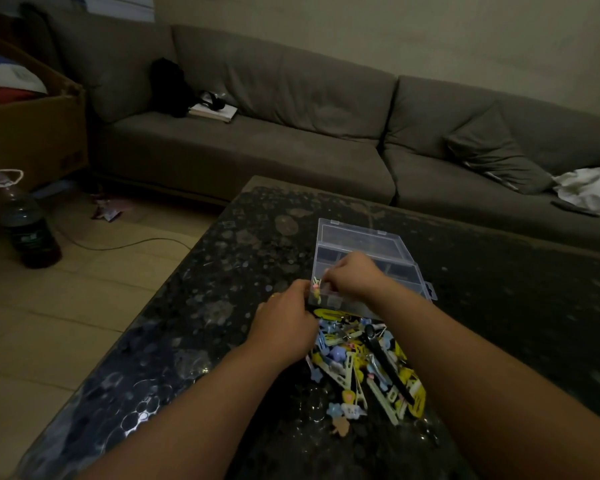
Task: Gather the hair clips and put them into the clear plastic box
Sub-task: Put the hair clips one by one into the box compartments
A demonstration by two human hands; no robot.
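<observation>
Dark speckled table (243, 258): open clear plastic box (361, 251), both hands' grip on small clips (315, 289) at its near corner.

Both bare forearms reach forward and converge. The left hand (284, 315) lies knuckles up (fingers curled under), and the right hand (352, 273) pinches with bent fingertips just beyond it.

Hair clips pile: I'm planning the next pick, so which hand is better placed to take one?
Left. The left hand rests beside the clip pile; the right hand is over the clear box, pinching a clip.
</observation>
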